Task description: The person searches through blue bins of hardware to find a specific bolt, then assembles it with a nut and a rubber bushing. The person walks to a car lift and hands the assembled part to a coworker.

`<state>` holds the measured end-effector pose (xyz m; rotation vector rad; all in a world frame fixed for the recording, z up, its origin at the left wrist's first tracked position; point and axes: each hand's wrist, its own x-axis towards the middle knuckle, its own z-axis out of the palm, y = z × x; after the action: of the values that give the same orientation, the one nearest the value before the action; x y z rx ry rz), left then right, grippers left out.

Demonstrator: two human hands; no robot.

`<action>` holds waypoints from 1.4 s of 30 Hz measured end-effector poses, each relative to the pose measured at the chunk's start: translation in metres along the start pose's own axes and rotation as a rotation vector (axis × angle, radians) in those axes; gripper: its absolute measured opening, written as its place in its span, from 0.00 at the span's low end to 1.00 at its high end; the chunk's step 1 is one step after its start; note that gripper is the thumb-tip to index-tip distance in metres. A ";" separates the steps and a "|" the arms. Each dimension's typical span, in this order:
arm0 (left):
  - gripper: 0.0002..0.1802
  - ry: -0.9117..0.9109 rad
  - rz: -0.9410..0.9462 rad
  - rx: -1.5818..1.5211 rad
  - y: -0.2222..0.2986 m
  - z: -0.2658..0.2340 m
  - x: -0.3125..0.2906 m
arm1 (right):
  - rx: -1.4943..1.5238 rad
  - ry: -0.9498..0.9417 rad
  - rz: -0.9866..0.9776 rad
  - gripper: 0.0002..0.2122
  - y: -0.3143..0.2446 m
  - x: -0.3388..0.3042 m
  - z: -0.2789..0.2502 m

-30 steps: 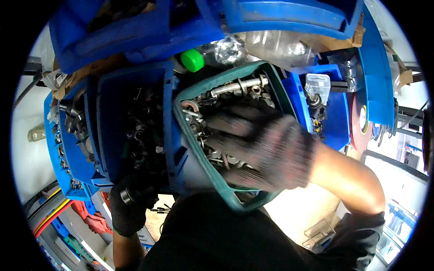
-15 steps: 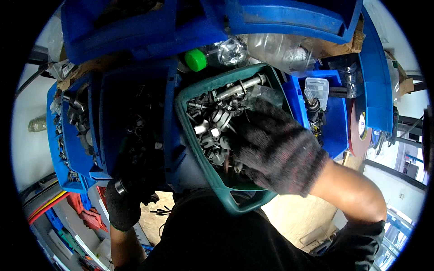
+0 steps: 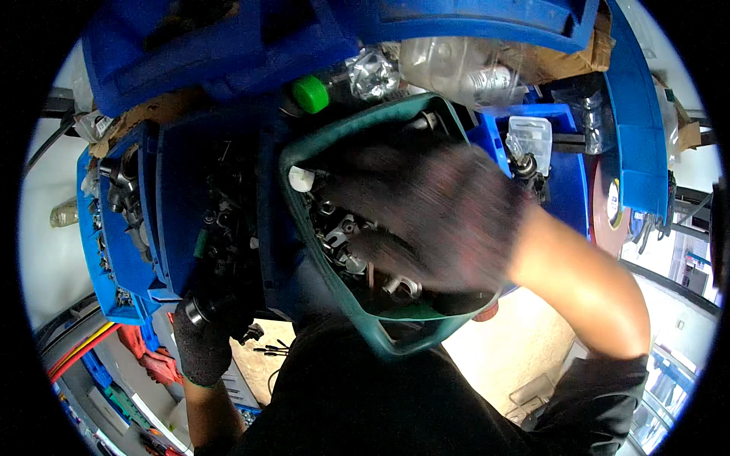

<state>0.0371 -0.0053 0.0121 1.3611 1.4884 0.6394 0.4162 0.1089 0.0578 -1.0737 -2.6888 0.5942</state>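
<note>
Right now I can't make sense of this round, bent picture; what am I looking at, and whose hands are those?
The picture comes from a wide fisheye camera worn on a person's head, looking down, so straight edges bend near the rim. No machine here: both hands are the person's own, in dark knit gloves. The right hand is blurred from moving and reaches into a green bin full of small metal parts; whether it grips anything cannot be told. The left hand is at the lower edge of a blue bin that also holds dark metal parts, with a small round part at its fingers. More blue bins and a green cap lie above.
</note>
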 end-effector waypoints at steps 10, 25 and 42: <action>0.12 0.003 0.008 -0.079 -0.015 -0.003 -0.001 | 0.002 0.119 0.034 0.19 -0.010 -0.050 0.004; 0.13 0.041 -0.068 -0.085 0.019 0.010 0.009 | 0.103 0.079 0.035 0.17 -0.016 -0.065 -0.017; 0.11 -0.023 0.004 -0.089 -0.012 -0.001 -0.003 | 0.032 -0.007 0.070 0.20 -0.033 -0.026 0.009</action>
<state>0.0307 -0.0107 0.0028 1.2993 1.4225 0.6830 0.4123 0.0668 0.0634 -1.1639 -2.6478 0.6520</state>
